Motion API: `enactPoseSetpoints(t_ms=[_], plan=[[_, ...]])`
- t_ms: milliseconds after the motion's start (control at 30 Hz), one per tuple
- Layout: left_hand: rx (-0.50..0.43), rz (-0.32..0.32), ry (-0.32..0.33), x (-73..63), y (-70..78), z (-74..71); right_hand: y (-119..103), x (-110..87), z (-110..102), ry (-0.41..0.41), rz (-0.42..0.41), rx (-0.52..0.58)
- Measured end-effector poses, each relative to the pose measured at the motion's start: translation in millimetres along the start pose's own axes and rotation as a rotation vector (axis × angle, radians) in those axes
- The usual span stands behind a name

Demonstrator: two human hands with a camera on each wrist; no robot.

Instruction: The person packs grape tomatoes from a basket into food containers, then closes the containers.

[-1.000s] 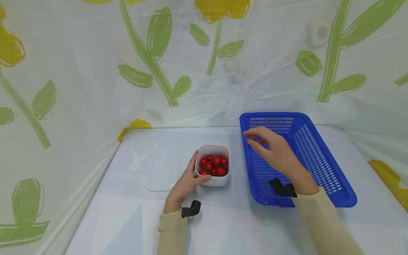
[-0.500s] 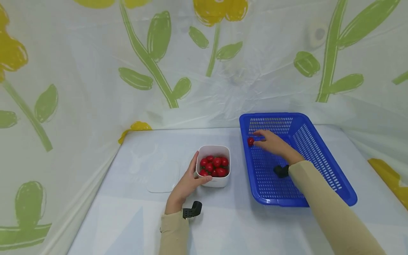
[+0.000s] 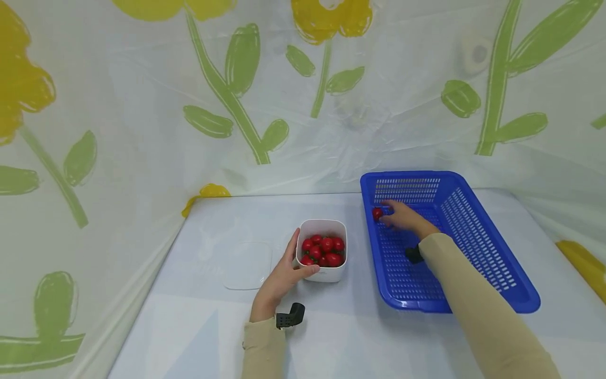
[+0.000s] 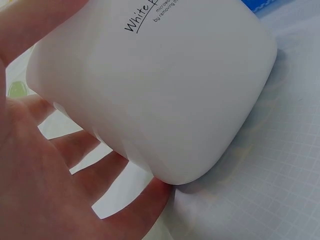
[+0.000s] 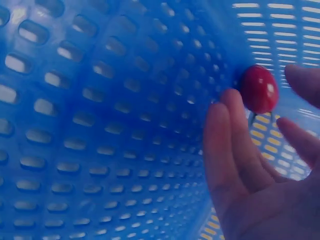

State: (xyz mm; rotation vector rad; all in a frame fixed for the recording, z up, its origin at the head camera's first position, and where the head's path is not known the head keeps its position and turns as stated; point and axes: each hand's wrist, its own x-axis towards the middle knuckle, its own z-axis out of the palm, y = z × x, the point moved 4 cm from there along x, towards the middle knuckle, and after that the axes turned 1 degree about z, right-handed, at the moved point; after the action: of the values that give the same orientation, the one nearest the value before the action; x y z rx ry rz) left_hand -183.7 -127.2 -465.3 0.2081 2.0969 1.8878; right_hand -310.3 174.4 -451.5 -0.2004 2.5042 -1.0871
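Observation:
My left hand (image 3: 283, 272) holds a white square container (image 3: 326, 276) on the table, fingers along its left side and thumb across the front. Red cherry tomatoes (image 3: 326, 244) fill its lower part. In the left wrist view, gaps show between those fingers beside the container's wall (image 4: 165, 90). Over in the blue basket (image 3: 416, 306), my right hand (image 3: 405, 217) reaches toward the left wall. One cherry tomato (image 3: 377, 213) lies there, just beyond the fingertips. From the right wrist, this tomato (image 5: 259, 89) appears between spread fingers and thumb, with no grip on it.
A clear flat lid (image 3: 248, 266) lies on the white table (image 3: 331, 326) left of the container. The basket's perforated walls rise around my right hand. A flower-printed curtain (image 3: 397, 142) hangs behind the table.
My right hand has gone lower into the basket and turned, and the lone tomato has come into sight by the left wall. My left hand stays on the container.

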Motion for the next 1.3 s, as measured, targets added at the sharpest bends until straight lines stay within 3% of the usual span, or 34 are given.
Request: enactPoseSetpoints(t_ms=[233, 500, 733, 1133, 1300], plan=[[0.006, 0.012, 0.003, 2.5, -9.3, 2.9, 3.4, -0.6, 9.8, -0.030, -0.015, -0.033], [0.006, -0.008, -0.035, -7.0, 12.5, 5.7, 0.2, -2.5, 11.4, 0.030, -0.030, -0.175], [-0.003, -0.001, -0.037, -5.1, 15.4, 4.7, -4.1, -3.3, 3.3, 0.042, -0.050, -0.298], [0.006, -0.006, -0.030, -5.3, 16.6, 2.8, -29.0, -33.6, -17.1, 0.090, -0.147, -0.353], [0.004, -0.002, -0.021, -0.9, 8.8, -1.5, -41.2, -48.4, -21.6, 0.119, -0.159, -0.346]])
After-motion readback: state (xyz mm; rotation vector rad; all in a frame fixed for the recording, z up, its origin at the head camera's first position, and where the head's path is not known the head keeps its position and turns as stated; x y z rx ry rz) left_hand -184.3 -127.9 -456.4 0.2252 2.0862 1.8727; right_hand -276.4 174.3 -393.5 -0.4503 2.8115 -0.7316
